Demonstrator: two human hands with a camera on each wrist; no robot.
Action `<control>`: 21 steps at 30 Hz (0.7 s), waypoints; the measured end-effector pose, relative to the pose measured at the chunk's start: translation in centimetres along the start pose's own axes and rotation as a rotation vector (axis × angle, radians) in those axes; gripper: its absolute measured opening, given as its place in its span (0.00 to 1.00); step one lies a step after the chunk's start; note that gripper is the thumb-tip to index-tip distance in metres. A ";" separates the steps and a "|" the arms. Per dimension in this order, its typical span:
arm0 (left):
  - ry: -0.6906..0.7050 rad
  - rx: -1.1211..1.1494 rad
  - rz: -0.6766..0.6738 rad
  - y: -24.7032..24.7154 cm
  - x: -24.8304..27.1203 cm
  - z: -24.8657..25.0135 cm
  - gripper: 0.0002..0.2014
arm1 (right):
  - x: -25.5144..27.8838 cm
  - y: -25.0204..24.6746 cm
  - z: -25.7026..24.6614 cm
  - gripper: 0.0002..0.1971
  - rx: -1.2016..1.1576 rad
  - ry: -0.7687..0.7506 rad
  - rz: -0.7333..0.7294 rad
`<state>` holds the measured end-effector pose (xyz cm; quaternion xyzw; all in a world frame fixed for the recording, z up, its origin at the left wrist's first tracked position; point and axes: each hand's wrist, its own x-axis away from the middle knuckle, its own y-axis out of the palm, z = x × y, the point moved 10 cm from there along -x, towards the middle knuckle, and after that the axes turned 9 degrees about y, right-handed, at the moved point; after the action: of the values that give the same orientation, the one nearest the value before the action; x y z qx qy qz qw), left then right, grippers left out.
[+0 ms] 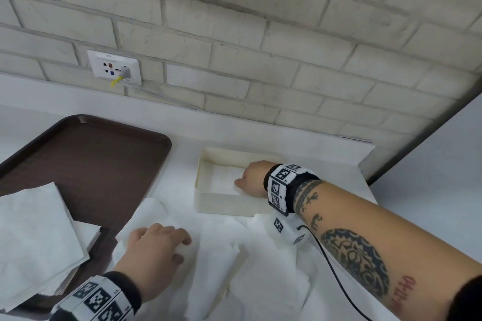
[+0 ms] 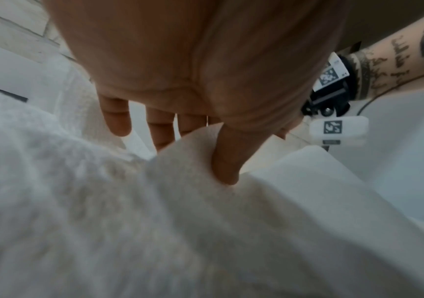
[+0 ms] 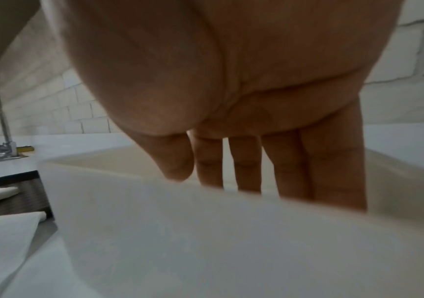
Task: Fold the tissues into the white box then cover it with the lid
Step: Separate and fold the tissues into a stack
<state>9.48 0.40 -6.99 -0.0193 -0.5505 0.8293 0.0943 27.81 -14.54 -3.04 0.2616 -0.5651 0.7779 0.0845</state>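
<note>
The shallow rectangular white box point(image 1: 224, 204) lay uncovered, a flat tissue inside under the right hand's point(image 1: 251, 177) straight-fingered grip; the left hand point(image 1: 154, 250) pinched a crumpled white tissue point(image 2: 193, 201).

The right hand point(image 1: 251, 177) hides its fingertips inside the white box point(image 1: 224, 202); the tissues point(image 2: 103, 221) are blurred in the left wrist view; the brown tray point(image 1: 86, 154) is cut off at the left edge; the lid cannot be told among the white sheets
</note>
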 end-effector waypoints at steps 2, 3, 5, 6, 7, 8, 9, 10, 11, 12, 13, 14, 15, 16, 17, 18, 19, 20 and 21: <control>-0.005 0.030 0.027 -0.8 -0.1 0.1 0.08 | 0.2 1.1 0.2 0.33 -0.033 0.014 -0.054; -0.007 0.030 0.035 -1.2 -0.2 0.1 0.05 | 0.7 1.2 0.4 0.34 -0.069 0.024 -0.066; -0.031 0.034 0.075 -2.5 -0.1 0.1 0.08 | 2.3 0.4 0.6 0.32 -0.122 0.024 -0.055; -0.035 0.027 0.102 -3.3 0.0 0.4 0.08 | 3.1 -0.3 0.6 0.30 -0.153 0.001 -0.020; -0.033 0.031 0.132 -4.2 0.1 0.7 0.07 | 4.2 -1.4 0.6 0.28 -0.222 -0.033 0.052; -0.031 0.062 0.168 -5.2 0.3 1.1 0.06 | 5.3 -2.3 0.9 0.27 -0.339 -0.052 0.130; -0.026 0.114 0.200 -6.1 0.5 1.3 0.06 | 6.7 -3.3 1.2 0.24 -0.473 -0.080 0.231; -0.024 0.165 0.219 -6.8 0.7 1.7 0.06 | 8.3 -4.0 1.3 0.22 -0.600 -0.115 0.333; -0.018 0.203 0.227 -7.6 0.8 2.1 0.05 | 9.8 -4.3 1.3 0.19 -0.710 -0.156 0.399; 0.000 0.226 0.239 -8.4 0.8 2.7 0.04 | 11.3 -3.9 0.9 0.17 -0.802 -0.212 0.405; 0.029 0.241 0.251 -9.2 0.9 3.4 0.03 | 12.8 -3.2 0.0 0.19 -0.874 -0.278 0.358; 0.066 0.258 0.265 -10.0 0.9 4.3 0.02 | 14.0 -2.2 -1.0 0.24 -0.906 -0.331 0.286; 0.105 0.280 0.280 -10.8 1.0 5.2 0.02 | 15.0 -1.1 -2.1 0.30 -0.903 -0.373 0.219; 0.141 0.303 0.297 -11.4 1.1 6.0 0.03 | 15.8 -0.1 -3.0 0.34 -0.881 -0.402 0.176; 0.171 0.324 0.313 -12.1 1.3 6.9 0.03 | 16.2 0.7 -3.5 0.33 -0.869 -0.420 0.168; 0.195 0.335 0.332 -12.7 1.5 7.6 0.04 | 16.5 1.2 -3.6 0.26 -0.875 -0.419 0.184; 0.211 0.340 0.355 -13.3 1.8 8.2 0.04 | 16.7 1.4 -3.3 0.18 -0.915 -0.404 0.212; 0.221 0.348 0.386 -14.0 2.1 8.6 0.05 | 17.0 1.5 -2.6 0.11 -0.984 -0.382 0.239; 0.224 0.369 0.425 -14.5 2.4 8.9 0.08 | 17.2 1.5 -1.8 0.07 -1.081 -0.363 0.259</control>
<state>7.93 -1.76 9.99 -0.2080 -0.3602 0.9092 -0.0193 12.01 -16.27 3.93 0.2393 -0.9145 0.3260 0.0122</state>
